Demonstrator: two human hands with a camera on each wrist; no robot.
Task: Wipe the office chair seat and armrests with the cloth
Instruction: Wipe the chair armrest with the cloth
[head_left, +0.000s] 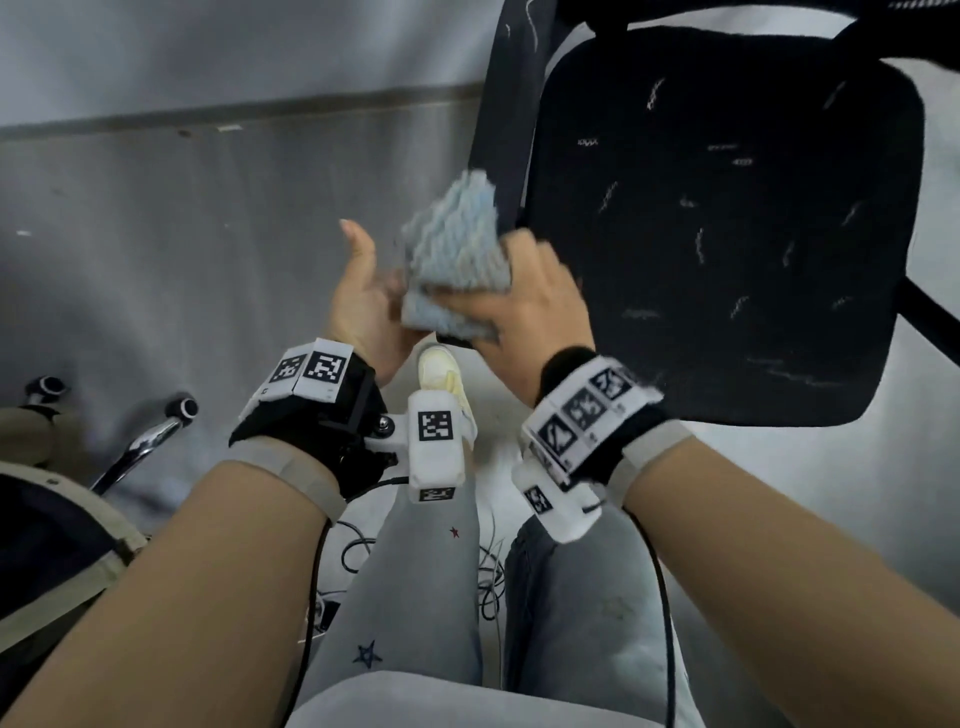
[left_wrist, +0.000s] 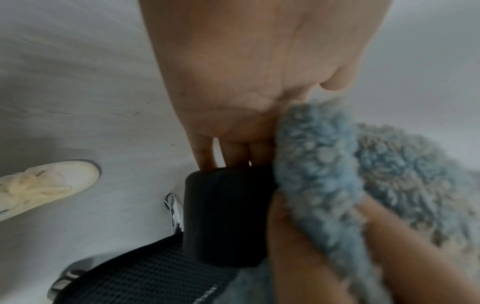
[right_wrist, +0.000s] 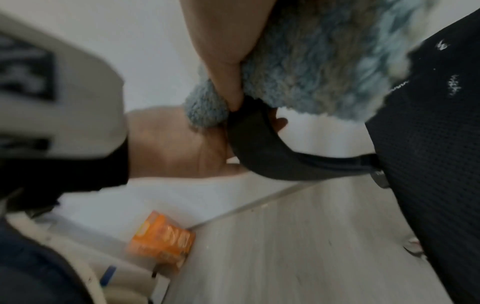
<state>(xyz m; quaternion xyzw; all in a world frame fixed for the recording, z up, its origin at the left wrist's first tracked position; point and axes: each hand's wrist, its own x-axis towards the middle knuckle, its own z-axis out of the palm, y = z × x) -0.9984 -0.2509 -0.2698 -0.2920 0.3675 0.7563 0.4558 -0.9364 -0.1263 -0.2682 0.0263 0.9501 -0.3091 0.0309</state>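
Note:
The black mesh chair seat (head_left: 727, 234) fills the upper right of the head view, with its black armrest (head_left: 506, 130) running down its left side. My right hand (head_left: 530, 291) grips a fluffy blue cloth (head_left: 457, 244) and presses it onto the armrest's near end. In the right wrist view my thumb (right_wrist: 226, 72) pins the cloth (right_wrist: 311, 61) to the armrest (right_wrist: 259, 148). My left hand (head_left: 363, 306) is at the armrest's outer side, thumb spread upward. Its straight fingers (left_wrist: 233, 152) pass behind the armrest end (left_wrist: 226, 216), beside the cloth (left_wrist: 337, 164).
My legs in grey trousers and a cream shoe (head_left: 439, 369) stand below the hands. Another chair's chrome base with castors (head_left: 145, 441) is at the left. Cables (head_left: 488, 571) lie on the pale floor. An orange box (right_wrist: 163, 240) sits by the wall.

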